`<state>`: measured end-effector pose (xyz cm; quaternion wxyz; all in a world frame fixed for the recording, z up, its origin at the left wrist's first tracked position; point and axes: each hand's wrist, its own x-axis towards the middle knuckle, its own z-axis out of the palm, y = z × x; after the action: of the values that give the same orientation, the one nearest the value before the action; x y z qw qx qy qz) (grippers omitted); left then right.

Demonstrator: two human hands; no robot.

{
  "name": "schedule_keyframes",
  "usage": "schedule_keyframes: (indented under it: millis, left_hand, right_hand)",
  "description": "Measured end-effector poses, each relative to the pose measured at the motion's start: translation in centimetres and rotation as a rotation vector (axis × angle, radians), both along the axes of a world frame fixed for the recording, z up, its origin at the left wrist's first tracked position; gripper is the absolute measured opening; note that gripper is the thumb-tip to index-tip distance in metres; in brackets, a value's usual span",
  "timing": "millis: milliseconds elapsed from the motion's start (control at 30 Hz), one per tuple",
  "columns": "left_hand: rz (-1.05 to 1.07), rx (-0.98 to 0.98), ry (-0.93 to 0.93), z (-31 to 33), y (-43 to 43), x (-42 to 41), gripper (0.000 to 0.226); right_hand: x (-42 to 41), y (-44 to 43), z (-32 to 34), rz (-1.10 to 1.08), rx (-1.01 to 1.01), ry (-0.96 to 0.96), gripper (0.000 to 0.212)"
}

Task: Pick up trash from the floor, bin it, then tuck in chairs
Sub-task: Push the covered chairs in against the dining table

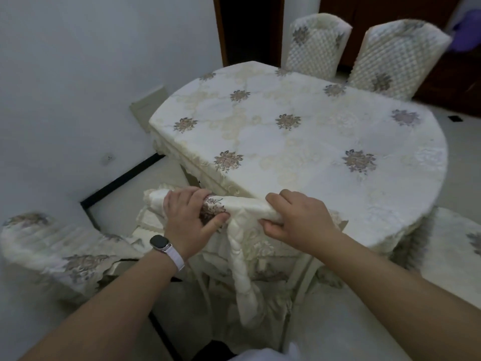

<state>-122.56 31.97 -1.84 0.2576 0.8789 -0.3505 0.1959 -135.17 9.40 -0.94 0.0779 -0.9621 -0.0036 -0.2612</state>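
The held chair [244, 205] stands at the near edge of the table [312, 142], its top rail touching or just short of the tablecloth's rim; from this angle I cannot tell which. The left hand [186, 217] wraps over the rail's left part, fingers curled over the far side and thumb on the near side. The right hand [294, 220] clamps the rail's right part the same way. A smartwatch [159, 242] sits on the left wrist.

Room is tight on the left: another covered chair [59, 254] stands close to the white wall [78, 87], with the black baseboard [125, 178] running behind it. On the right, a fourth chair [453, 251] sits just beside the table's rounded end. Pale floor [364, 321] lies open below the right forearm. Across the table, two far chairs [316, 43] [398, 56] stand side by side against its far edge, before dark wood panelling [442, 82]. A blurred purple shape [466, 35] shows at the top right corner.

The tablecloth is cream, quilted and embroidered with grey-brown flower clusters; the table has one straight end and one rounded end. The chair covers are matching padded fabric with lace-like trim, and a quilted tie hangs loose from the held rail.
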Motion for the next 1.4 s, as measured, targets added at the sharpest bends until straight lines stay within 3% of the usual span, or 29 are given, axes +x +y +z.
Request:
schedule_keyframes:
  millis: [167,567,900,1167,1400]
  left_hand:
    - [-0.067,-0.059,-0.082,-0.7,-0.6,1.8,0.065]
    - [-0.298,-0.125,-0.093,-0.9,-0.1,7.6,0.060]
    - [-0.558,-0.086,-0.059,-2.2,1.9,15.0,0.061]
    - [-0.614,-0.077,-0.044,-1.9,-0.5,17.7,0.053]
    - [-0.776,0.084,0.017,-1.5,-0.3,21.1,0.060]
  right_hand:
    - [0.8,-0.2,0.0,-0.070,-0.001,-0.028,0.039]
    - [2.7,4.0,-0.6,-0.365,0.019,-0.099,0.039]
    - [5.5,10.7,-2.5,-0.559,0.037,-0.093,0.037]
    - [7.4,9.4,-2.3,-0.618,-0.020,-0.108,0.039]
    - [7.7,9.5,-3.1,-0.659,-0.076,-0.120,0.038]
